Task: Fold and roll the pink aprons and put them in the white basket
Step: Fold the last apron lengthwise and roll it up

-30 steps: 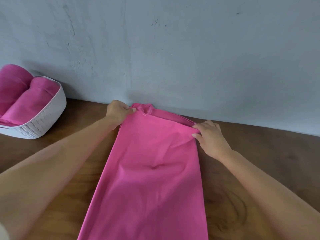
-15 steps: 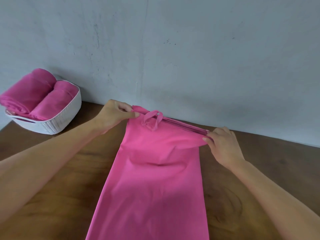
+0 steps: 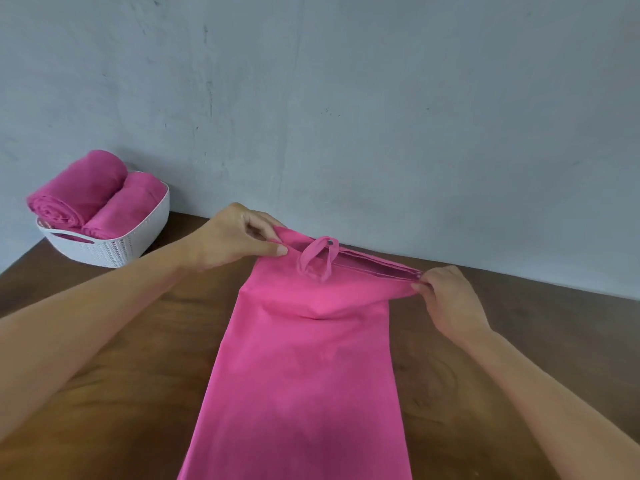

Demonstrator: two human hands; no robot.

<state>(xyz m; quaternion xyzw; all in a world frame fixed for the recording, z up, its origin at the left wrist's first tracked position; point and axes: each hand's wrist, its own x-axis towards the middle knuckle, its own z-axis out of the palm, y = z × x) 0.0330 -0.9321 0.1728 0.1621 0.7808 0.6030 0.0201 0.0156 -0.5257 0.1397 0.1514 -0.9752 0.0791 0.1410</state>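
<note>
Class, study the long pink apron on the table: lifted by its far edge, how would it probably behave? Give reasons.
Probably floppy: the pink apron sags and creases between the left hand and right hand pinching its far corners. Likely light, since fingertip pinches hold that edge up. Its strap loop hangs loose, so it may flop about.

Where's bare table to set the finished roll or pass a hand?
Widest free patch: brown wooden table right of the right hand, up to the grey wall. Another lies between the pink apron and the left forearm. Crowded: the white basket holds two pink rolls; only a narrow strip separates it from the left hand.
</note>
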